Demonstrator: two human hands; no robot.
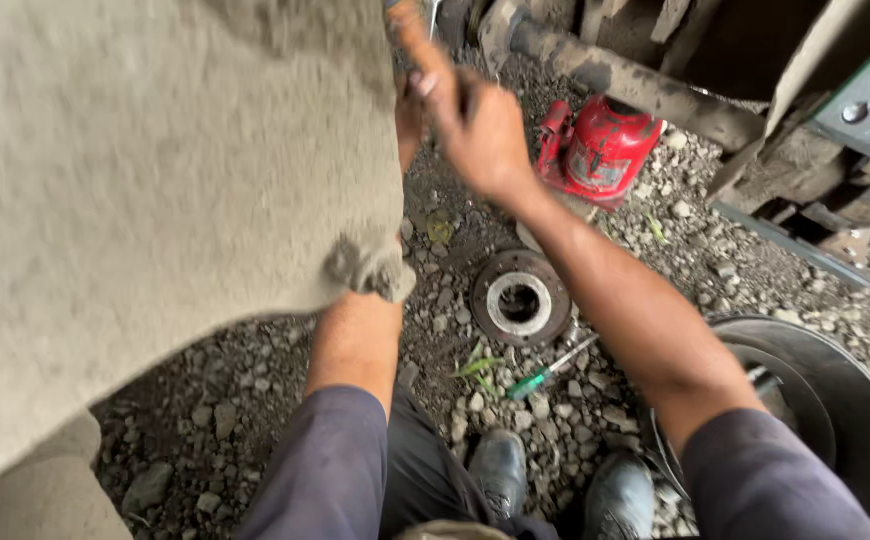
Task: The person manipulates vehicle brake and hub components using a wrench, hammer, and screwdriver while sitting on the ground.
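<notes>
I see my left side walled off by a big mud-caked panel [155,170] — no way through. Open gravel [255,400] lies below it; ahead, a red bottle jack [605,150], a round hub ring [520,297] and a green-handled screwdriver [545,375] clutter the ground — a dark drum [855,400] crowds the right.

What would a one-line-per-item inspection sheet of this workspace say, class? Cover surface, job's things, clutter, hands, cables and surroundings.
Surface: loose gravel ground.
Job's things: thin metal part at top edge, blurred, kind unclear.
Clutter: round hub ring, green-handled screwdriver, red bottle jack, dark drum.
Hands: right hand raised, gripping something; left hand mostly hidden behind a large grey panel.
Cables: nothing seen.
Surroundings: rusty axle and beams above; person's two shoes below.
</notes>
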